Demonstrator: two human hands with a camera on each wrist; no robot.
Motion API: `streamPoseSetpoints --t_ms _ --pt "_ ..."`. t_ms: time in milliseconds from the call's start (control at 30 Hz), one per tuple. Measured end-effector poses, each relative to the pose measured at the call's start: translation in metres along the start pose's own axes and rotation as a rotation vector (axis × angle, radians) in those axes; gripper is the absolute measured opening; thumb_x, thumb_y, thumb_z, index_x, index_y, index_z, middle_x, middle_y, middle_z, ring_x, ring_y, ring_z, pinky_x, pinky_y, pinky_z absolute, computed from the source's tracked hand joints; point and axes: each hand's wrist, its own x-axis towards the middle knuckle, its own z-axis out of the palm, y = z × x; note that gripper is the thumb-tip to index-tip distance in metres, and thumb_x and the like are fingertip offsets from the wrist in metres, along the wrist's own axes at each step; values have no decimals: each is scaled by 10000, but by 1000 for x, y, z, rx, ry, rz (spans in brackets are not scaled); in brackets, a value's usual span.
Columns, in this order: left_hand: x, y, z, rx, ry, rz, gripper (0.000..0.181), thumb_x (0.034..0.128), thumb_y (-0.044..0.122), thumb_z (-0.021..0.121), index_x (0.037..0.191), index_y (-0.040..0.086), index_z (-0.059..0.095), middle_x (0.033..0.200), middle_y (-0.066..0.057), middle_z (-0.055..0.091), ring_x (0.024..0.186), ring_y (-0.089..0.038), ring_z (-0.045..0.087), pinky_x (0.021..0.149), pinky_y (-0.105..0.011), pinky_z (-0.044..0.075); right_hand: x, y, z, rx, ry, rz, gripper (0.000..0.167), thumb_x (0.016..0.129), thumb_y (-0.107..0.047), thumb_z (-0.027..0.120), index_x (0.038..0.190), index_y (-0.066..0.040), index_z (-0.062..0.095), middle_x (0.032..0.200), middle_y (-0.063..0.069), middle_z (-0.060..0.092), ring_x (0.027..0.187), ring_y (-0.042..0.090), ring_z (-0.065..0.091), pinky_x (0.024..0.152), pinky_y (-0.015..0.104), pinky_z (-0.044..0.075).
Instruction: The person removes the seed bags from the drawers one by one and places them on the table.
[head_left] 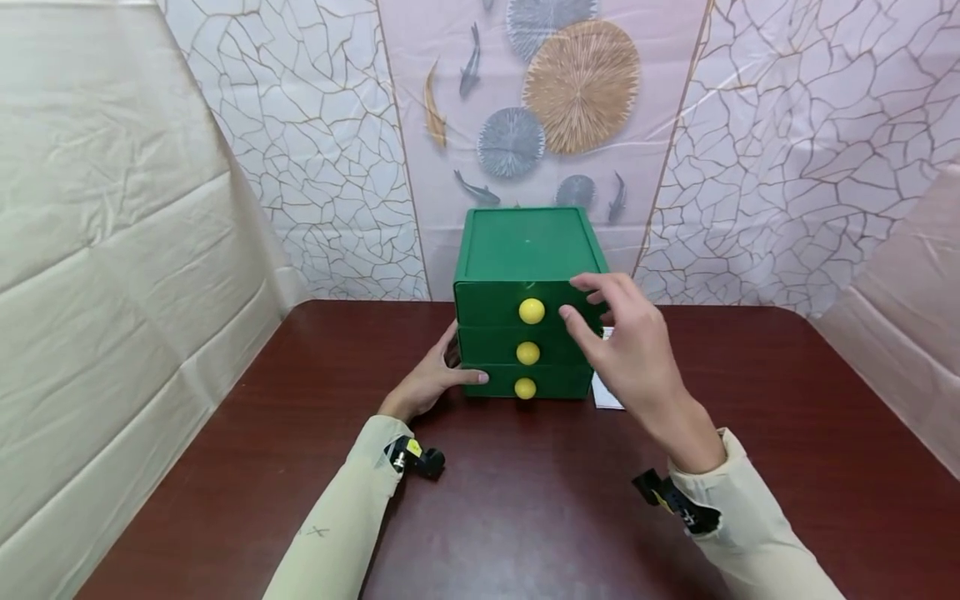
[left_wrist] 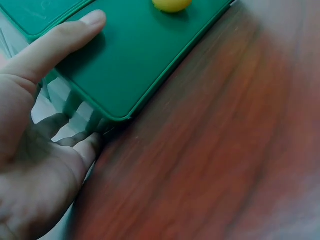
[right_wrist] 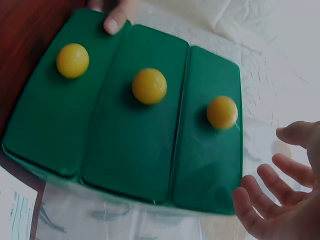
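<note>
A green drawer box [head_left: 531,246] with three stacked drawers stands on the table, each front bearing a round yellow knob; all three drawers are closed. At its lower left corner my left hand [head_left: 431,379] grips the box, thumb on the bottom drawer's front and fingers along the side, as the left wrist view shows with the thumb [left_wrist: 75,37]. My right hand [head_left: 630,342] hovers in front of the upper right part, fingers spread and slightly bent, near the top knob [head_left: 532,312]. In the right wrist view that hand [right_wrist: 285,190] holds nothing and sits apart from the top knob [right_wrist: 222,112].
A white printed sheet [head_left: 607,392] lies on the table beside the box's right side, partly behind my right hand. The dark red-brown table [head_left: 525,517] reaches back to a patterned cloth backdrop [head_left: 337,150]. Pale cloth [head_left: 112,208] hangs at the left.
</note>
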Motion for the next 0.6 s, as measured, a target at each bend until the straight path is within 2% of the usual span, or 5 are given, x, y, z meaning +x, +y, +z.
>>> streamPoseSetpoints --t_ms 167,267,500,600 --pt "-3 -1 2 -53 11 25 1086 903 -24 795 1665 468 198 1637 47 403 1497 -228 416 1177 -446 413 -8 -2 22 -76 -75 -85 311 966 -101 779 1256 -15 705 1189 136 664 1058 303 642 849 464 571" --pt "-5 0 5 -95 0 32 1091 917 -60 764 1660 489 183 1647 62 386 1498 -227 417 1157 -423 439 -14 -2 34 -114 -126 -116 316 952 -103 797 1245 -22 710 1183 128 641 999 287 652 785 429 586" --pt "-5 1 15 -147 -40 51 1065 980 -58 688 1650 544 119 1683 128 311 1540 -175 325 1238 -464 310 -19 -1 41 -246 -131 -215 265 941 -106 804 1186 -32 735 1066 106 643 936 269 635 704 411 589" --pt "-4 0 19 -157 -63 66 1047 1005 -63 645 1646 553 93 1691 122 290 1536 -198 329 1251 -494 269 -22 1 43 -303 -163 -274 205 941 -113 806 1122 -32 757 976 81 658 841 237 638 650 372 579"
